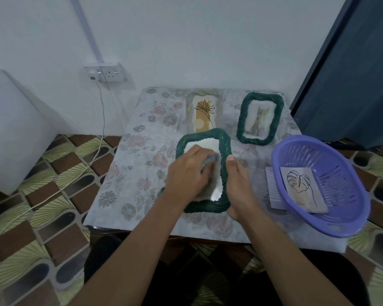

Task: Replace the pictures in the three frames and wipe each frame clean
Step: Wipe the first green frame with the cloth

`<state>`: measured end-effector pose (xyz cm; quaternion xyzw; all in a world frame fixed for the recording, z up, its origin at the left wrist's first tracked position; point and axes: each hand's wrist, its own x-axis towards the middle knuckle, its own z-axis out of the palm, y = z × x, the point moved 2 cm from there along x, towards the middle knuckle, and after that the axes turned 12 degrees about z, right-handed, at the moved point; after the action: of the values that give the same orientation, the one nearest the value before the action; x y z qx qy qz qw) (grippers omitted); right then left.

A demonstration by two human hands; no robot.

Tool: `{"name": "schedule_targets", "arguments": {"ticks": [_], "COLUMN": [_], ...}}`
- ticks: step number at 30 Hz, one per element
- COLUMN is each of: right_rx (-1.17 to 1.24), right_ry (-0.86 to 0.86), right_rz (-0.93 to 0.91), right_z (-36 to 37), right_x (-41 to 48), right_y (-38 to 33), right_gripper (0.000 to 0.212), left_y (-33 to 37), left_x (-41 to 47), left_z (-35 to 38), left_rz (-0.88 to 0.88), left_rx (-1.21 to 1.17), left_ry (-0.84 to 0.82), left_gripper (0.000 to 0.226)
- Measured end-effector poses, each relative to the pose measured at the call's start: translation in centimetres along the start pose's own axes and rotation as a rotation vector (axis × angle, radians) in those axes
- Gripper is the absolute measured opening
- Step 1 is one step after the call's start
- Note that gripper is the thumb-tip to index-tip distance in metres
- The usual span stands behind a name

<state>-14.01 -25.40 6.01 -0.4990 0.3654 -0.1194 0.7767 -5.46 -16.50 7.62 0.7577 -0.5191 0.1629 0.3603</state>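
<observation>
Green woven frame [202, 134], picture centre, looks mid-wipe: left hand [187, 171] curls its fingers round a cloth [210, 160] on the glass, right hand [238, 186] grips the right rim. Cat frame [276, 120] and pale frame [189, 111] above hold pictures; whether wiped, unclear.

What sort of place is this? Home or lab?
Most likely a room in a home, not a lab: a small table under a floral tablecloth pushed against a plain white wall, patterned floor tiles, and a double wall socket with a white charger cable plugged in.
</observation>
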Motion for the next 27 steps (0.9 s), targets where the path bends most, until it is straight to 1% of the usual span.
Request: {"name": "schedule_targets", "arguments": {"ticks": [4,7,9,14,16,18,21,23,25,27], "right_rx": [-0.061,-0.090,-0.102,-0.085,-0.071,-0.039,-0.018,-0.031,-0.032,-0.039], "right_ry": [0.002,0.017,0.020,0.036,0.026,0.008,-0.008,-0.033,-0.079,-0.084], "right_rz": [-0.071,-0.105,-0.098,-0.077,-0.085,-0.081,-0.087,-0.092,-0.095,-0.094], "right_z": [0.8,0.9,0.7,-0.2,-0.3,-0.3,-0.4,-0.7,-0.8,-0.8], "right_x": [-0.8,-1.0,-0.8,0.1,0.1,-0.1,-0.3,-0.4,-0.5,-0.5], "right_y": [0.8,0.4,0.2,-0.5,-0.6,-0.5,-0.6,-0.7,-0.7,-0.9], "right_gripper": [0.041,0.041,0.040,0.036,0.038,0.039,0.040,0.037,0.033,0.032], "left_y": [-2.5,-2.3,-1.5,1.5,1.5,1.1,0.2,-0.8,-1.7,-1.8], "left_x": [1.0,0.8,0.1,-2.1,-2.5,-2.5,-1.4,-0.5,0.2,0.5], "left_z": [-0.2,-0.1,0.1,0.0,-0.2,-0.3,-0.6,-0.9,-1.2,-1.2], "left_rz": [-0.198,-0.227,-0.193,0.049,0.086,0.086,0.014,-0.072,-0.167,-0.219], "left_rx": [0.094,0.086,0.026,-0.144,-0.158,-0.129,-0.033,0.050,0.115,0.152], "left_ry": [0.040,0.069,0.045,-0.061,-0.062,-0.052,0.001,0.038,0.054,0.068], "left_gripper": [0.021,0.017,0.019,0.025,0.025,0.023,0.023,0.023,0.019,0.017]}}
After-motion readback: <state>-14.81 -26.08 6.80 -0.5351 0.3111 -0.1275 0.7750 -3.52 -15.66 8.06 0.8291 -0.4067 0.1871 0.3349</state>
